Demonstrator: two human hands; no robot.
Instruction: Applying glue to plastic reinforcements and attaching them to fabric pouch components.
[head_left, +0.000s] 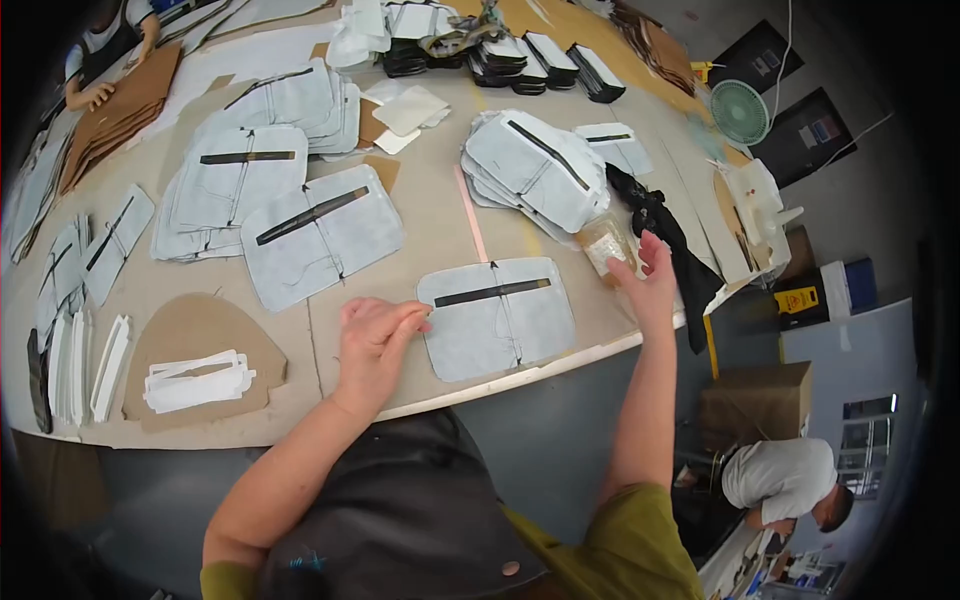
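In front of me lies a pale grey panel (470,335) with rounded corners, a black strip across it and a dark thread down its middle. My left hand (378,345) is beside the panel's left edge, thumb and fingers pinched together; anything between them is too small to make out. Over on the right, my right hand (650,280) has thumb and fingers apart at a small clear box (607,245) of whitish bits. Its fingertips are at the box's near right side, and I see nothing held in them.
Left of centre are stacked similar panels (235,185); another stack (530,160) lies behind the box. Black cloth (680,240) hangs over the table's right edge. A brown card template (200,335) bears white frames. People work at far left and lower right, near a green fan (740,111).
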